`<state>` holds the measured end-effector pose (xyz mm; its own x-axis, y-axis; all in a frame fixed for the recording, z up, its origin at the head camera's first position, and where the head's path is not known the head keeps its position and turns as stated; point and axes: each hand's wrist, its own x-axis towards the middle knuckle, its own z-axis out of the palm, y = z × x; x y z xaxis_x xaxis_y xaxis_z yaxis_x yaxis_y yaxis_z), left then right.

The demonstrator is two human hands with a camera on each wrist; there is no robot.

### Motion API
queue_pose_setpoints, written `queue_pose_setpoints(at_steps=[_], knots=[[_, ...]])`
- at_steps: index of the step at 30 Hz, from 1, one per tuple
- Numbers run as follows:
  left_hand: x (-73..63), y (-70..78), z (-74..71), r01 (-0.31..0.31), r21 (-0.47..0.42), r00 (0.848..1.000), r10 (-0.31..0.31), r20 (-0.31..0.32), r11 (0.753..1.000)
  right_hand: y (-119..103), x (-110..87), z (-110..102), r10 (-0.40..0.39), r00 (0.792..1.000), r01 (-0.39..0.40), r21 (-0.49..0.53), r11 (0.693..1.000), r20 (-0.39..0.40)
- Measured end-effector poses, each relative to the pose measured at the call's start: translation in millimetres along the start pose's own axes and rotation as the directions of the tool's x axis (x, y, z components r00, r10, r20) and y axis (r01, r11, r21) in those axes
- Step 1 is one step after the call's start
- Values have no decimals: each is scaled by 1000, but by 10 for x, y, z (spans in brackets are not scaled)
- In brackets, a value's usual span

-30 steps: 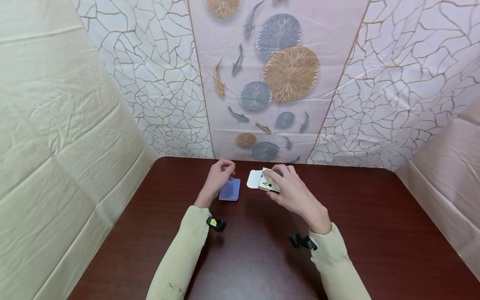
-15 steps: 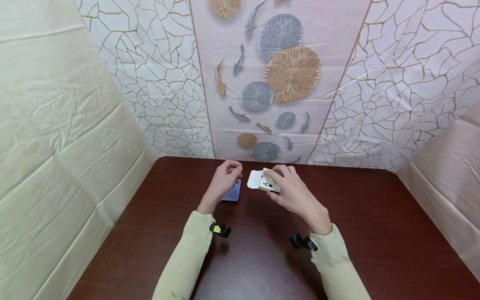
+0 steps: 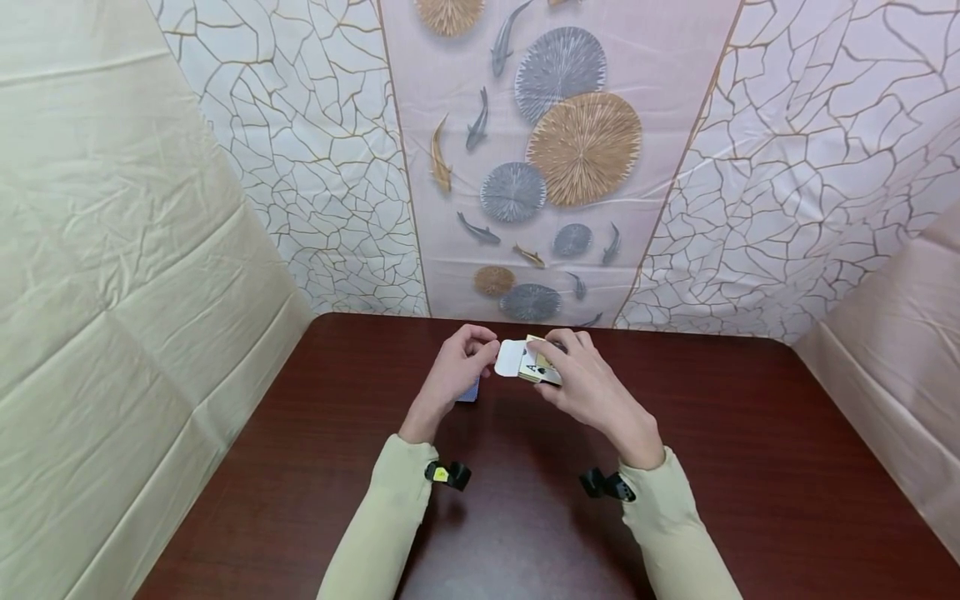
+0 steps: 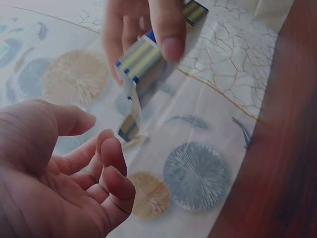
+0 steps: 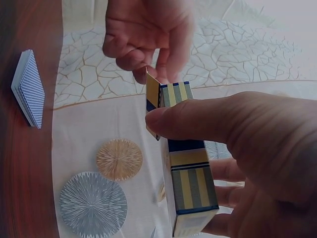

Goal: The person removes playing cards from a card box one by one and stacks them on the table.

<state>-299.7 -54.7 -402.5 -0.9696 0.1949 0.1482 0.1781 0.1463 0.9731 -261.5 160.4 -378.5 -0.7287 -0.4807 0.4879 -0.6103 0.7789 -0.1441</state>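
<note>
My right hand holds a playing card box, thumb on one side and fingers on the other. An ace of spades face shows at its mouth, and the white inside of its raised flap points left. Gold and blue stripes run along the box's edge in the right wrist view. My left hand hovers at the flap's end with loosely bent fingers. In the left wrist view, a gap shows between the thumb and forefinger, with the flap just beyond. Partly behind that hand lies a deck of blue-backed cards.
Everything is over a dark red-brown wooden table. A patterned cloth with fish and round motifs hangs behind its far edge. Beige cloth walls enclose the left and right sides. A black wrist camera is strapped to each sleeve.
My left hand has moved right, from above the deck to the box's flap, and now covers more of the deck. The right hand and box have stayed nearly still.
</note>
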Motion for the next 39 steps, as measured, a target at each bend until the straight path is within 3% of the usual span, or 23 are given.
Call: queue_pose_setpoints(at_steps=[6,17,27,39], knots=[[-52,72,40,-22,18,1000,21,14,1000,5,-8,6,-14,1000,14,7,1000,-15],[-54,92,118,-5,32,1000,5,-15,999,-21,-7,-7,0,1000,0,11,1000,6],[-60,87,162,58,198,998,-53,-30,979,-20,-4,14,-17,1000,18,26,1000,-20],[-68,81,260,46,277,998,-55,24,960,-2,-11,10,6,1000,-6,35,999,7]])
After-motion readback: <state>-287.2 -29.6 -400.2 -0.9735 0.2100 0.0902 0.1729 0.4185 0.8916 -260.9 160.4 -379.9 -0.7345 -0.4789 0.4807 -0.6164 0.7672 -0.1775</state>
